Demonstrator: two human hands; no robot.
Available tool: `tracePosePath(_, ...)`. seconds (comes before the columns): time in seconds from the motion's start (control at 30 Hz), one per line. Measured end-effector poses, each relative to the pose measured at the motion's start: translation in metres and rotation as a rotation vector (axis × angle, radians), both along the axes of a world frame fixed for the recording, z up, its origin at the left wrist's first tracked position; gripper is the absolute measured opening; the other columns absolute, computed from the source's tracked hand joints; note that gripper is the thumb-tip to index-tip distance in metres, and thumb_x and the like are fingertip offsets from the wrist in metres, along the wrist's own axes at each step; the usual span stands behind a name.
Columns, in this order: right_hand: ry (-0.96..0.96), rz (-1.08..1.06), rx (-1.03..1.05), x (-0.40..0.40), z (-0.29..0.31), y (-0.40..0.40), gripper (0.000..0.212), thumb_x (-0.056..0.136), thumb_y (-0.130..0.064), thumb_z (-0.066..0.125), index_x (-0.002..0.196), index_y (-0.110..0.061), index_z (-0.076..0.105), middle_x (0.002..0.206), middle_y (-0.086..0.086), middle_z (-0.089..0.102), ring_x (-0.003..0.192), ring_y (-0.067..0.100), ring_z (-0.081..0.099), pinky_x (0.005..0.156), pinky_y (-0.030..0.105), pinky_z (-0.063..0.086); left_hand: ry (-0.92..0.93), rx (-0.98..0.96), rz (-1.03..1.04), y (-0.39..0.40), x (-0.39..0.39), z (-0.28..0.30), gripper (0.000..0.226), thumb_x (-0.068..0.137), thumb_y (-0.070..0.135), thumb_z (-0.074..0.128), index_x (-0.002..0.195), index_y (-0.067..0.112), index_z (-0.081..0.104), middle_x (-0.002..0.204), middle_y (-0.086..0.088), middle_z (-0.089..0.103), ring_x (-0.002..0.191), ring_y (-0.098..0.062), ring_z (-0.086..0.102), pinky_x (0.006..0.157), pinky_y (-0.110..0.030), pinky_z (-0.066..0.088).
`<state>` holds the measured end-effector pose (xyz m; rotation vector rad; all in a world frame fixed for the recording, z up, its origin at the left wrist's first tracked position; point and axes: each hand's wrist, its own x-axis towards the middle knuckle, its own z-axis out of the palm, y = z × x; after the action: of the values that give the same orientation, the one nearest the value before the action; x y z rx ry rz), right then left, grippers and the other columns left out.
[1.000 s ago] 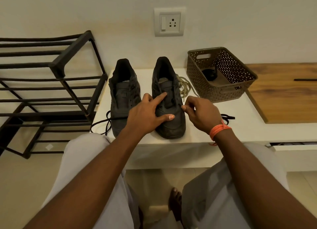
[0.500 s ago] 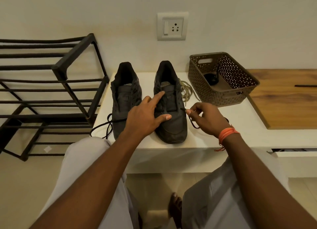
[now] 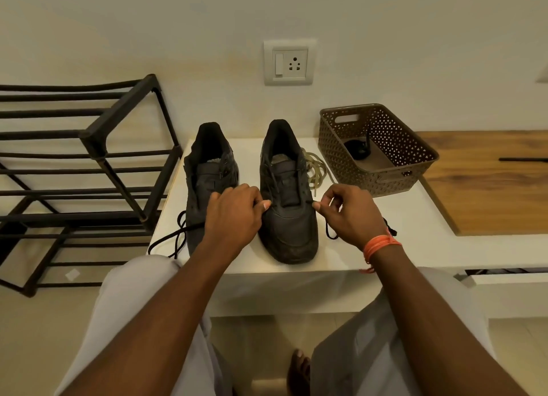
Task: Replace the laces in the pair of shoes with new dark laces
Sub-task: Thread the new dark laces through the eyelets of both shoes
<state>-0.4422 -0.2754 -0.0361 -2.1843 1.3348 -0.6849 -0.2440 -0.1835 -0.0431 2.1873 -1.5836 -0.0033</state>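
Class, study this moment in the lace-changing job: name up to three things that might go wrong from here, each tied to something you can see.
1. The right hand pinches the dark lace at the right shoe; a hard pull might draw its other end out of the eyelets.
2. The left shoe's lace loops over the table edge and could snag a knee.
3. The old pale laces lie against the right shoe and may tangle with the new one.
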Motion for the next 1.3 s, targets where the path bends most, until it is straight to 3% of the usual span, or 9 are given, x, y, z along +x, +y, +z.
tracePosePath(0.17, -0.469, 0.067, 0.184, 0.003, 0.021, 0.007, 0.017, 0.080, 0.002, 0.066, 0.077, -0.011, 0.054, 0.070, 0.003, 0.054, 0.064, 0.013, 0.051, 0.065, 0.030, 0.047, 0.004, -0.071, -0.024, 0.006, -0.004, 0.005, 0.034, 0.090, 0.044, 0.060, 0.120, 0.027, 0.057, 0.122, 0.004, 0.055, 0.116, -0.017, 0.048, 0.102, -0.037, 0.031)
tracePosePath(0.33, -0.356, 0.276, 0.211, 0.017, 0.027, 0.015, 0.017, 0.083, 0.002, 0.069, 0.084, -0.015, 0.072, 0.074, -0.003, 0.070, 0.064, 0.002, 0.063, 0.066, 0.014, 0.050, 0.138, -0.098, 0.007, 0.005, 0.001, 0.010, 0.020, 0.090, 0.037, 0.062, 0.107, 0.027, 0.064, 0.103, 0.007, 0.061, 0.101, -0.013, 0.055, 0.095, -0.034, 0.034)
tracePosePath(0.5, -0.352, 0.163, 0.159, 0.039, 0.021, 0.009, 0.015, 0.079, -0.001, 0.075, 0.089, -0.013, 0.074, 0.077, -0.007, 0.070, 0.067, -0.005, 0.063, 0.066, 0.008, 0.049, 0.247, -0.078, -0.013, 0.003, 0.001, 0.006, 0.018, 0.088, 0.034, 0.066, 0.104, 0.026, 0.067, 0.090, 0.013, 0.057, 0.085, -0.005, 0.055, 0.089, -0.038, 0.048)
tracePosePath(0.7, -0.268, 0.044, 0.094, 0.055, 0.006, 0.002, 0.020, 0.079, -0.001, 0.073, 0.089, -0.018, 0.071, 0.077, -0.008, 0.070, 0.076, 0.002, 0.067, 0.078, 0.021, 0.055, 0.334, -0.072, -0.025, 0.001, -0.008, 0.002, 0.026, 0.086, 0.033, 0.069, 0.109, 0.025, 0.061, 0.102, 0.009, 0.057, 0.093, -0.006, 0.054, 0.077, -0.027, 0.047)
tracePosePath(0.9, -0.316, 0.051, 0.124, 0.058, -0.002, 0.003, 0.020, 0.079, 0.000, 0.073, 0.085, -0.019, 0.068, 0.079, -0.005, 0.071, 0.078, 0.003, 0.068, 0.078, 0.021, 0.054, 0.358, -0.051, 0.025, -0.005, -0.011, -0.002, 0.032, 0.082, 0.033, 0.073, 0.109, 0.024, 0.058, 0.106, 0.010, 0.055, 0.095, -0.006, 0.051, 0.077, -0.029, 0.046)
tracePosePath(1.13, -0.255, 0.108, 0.118, 0.061, -0.009, 0.000, 0.020, 0.079, -0.002, 0.071, 0.082, -0.021, 0.065, 0.073, -0.005, 0.071, 0.073, 0.007, 0.069, 0.081, 0.038, 0.057, 0.379, -0.098, 0.058, -0.008, -0.016, -0.004, 0.034, 0.081, 0.036, 0.073, 0.107, 0.022, 0.058, 0.103, 0.007, 0.053, 0.091, -0.009, 0.053, 0.075, -0.030, 0.050)
tracePosePath(1.3, -0.397, 0.083, 0.204, 0.060, -0.014, 0.001, 0.023, 0.079, 0.000, 0.071, 0.077, -0.018, 0.057, 0.074, 0.004, 0.073, 0.076, 0.020, 0.071, 0.085, 0.048, 0.055, 0.377, -0.136, 0.084, -0.011, -0.019, -0.006, 0.035, 0.079, 0.033, 0.076, 0.105, 0.018, 0.059, 0.102, 0.002, 0.055, 0.089, -0.013, 0.054, 0.074, -0.030, 0.049)
